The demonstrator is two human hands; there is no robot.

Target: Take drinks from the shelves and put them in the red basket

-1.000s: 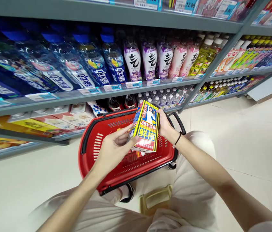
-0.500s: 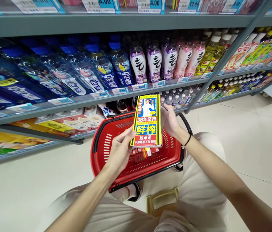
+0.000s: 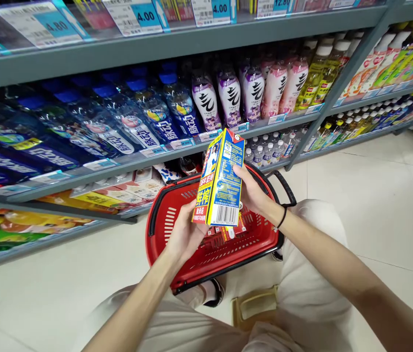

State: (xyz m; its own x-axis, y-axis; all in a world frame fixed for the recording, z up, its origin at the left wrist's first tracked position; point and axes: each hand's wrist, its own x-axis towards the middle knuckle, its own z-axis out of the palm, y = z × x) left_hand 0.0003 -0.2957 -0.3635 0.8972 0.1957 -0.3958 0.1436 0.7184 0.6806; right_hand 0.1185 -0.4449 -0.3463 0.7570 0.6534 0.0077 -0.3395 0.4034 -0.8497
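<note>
A yellow, blue and red drink carton is held over a red shopping basket, with one corner edge turned up so that two printed sides show. My left hand grips its lower left part. Against its right side rests my right hand, fingers closed on the carton and partly hidden behind it. Below the carton, several small red packages lie inside the basket.
Shelves with blue-capped bottles, white and purple bottles and cartons stand ahead. The basket's black handle sticks out right. A yellowish stool is between the person's legs.
The carton has been turned about its long axis, so a blue side with a barcode now shows beside the front. The view has shifted a little, and both hands still hold the carton.
</note>
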